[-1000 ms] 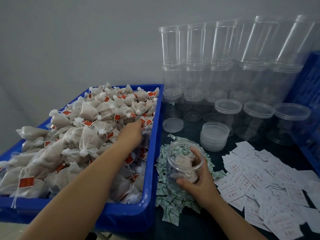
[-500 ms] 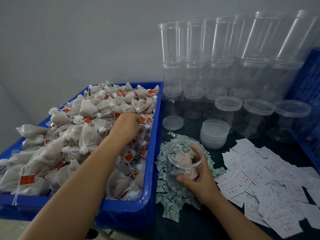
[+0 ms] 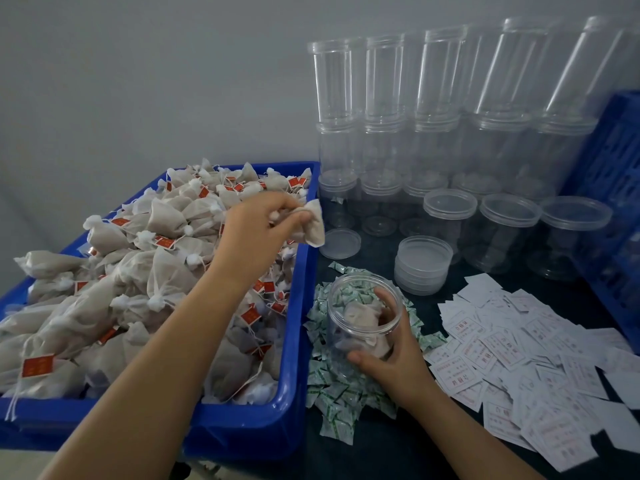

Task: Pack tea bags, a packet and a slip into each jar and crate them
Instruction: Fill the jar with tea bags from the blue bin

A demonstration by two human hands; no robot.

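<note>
My left hand (image 3: 263,226) pinches a white mesh tea bag (image 3: 314,227) and holds it in the air over the right rim of the blue bin (image 3: 294,403), which is heaped with tea bags (image 3: 138,271) bearing red tags. My right hand (image 3: 394,358) grips an open clear jar (image 3: 360,317) standing on a pile of small green-and-white packets (image 3: 332,393). The jar holds a few tea bags. White printed slips (image 3: 519,358) lie spread to the right of the jar.
Empty clear jars (image 3: 450,116) are stacked in rows against the wall. Three lidded jars (image 3: 509,230) stand in front of them, with a stack of lids (image 3: 424,268) and a single lid (image 3: 339,242). A blue crate (image 3: 616,202) stands at the right edge.
My left hand has lifted out of the heap of tea bags with one bag and moved right, toward the bin's rim. My right hand has stayed on the jar.
</note>
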